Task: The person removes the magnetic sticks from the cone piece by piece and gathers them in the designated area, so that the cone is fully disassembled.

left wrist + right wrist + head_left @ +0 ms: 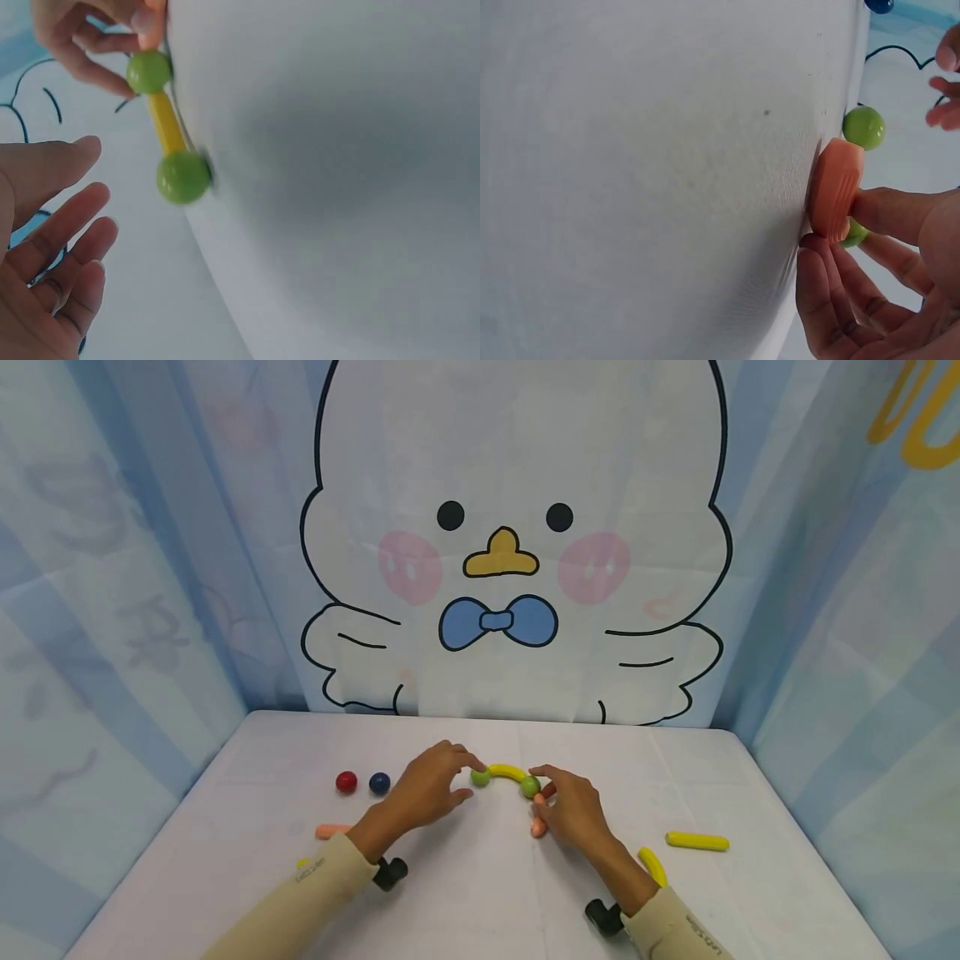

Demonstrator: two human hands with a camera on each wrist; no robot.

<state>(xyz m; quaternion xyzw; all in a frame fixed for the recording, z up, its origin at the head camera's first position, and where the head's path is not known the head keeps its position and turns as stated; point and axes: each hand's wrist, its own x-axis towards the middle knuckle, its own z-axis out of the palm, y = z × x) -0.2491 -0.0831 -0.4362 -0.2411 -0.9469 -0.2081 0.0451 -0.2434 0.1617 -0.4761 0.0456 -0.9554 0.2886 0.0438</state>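
Note:
On the white table, a curved yellow stick (507, 772) links two green balls: a left one (480, 778) and a right one (530, 787). My right hand (573, 810) pinches a ridged orange stick (836, 191) between thumb and fingers, at the right green ball. Its index finger reaches over that ball. Beside the left green ball is my left hand (429, 785), holding nothing. In the left wrist view, its relaxed fingers (86, 214) stand apart from the ball. Whether the orange stick is joined to the right ball cannot be told.
To the left lie a red ball (346, 782), a blue ball (379, 783), an orange stick (330, 832) and a yellow piece (303, 862), partly behind the left arm. A curved yellow stick (652, 865) and a straight yellow one (697, 841) lie right. A printed curtain (510, 677) stands behind.

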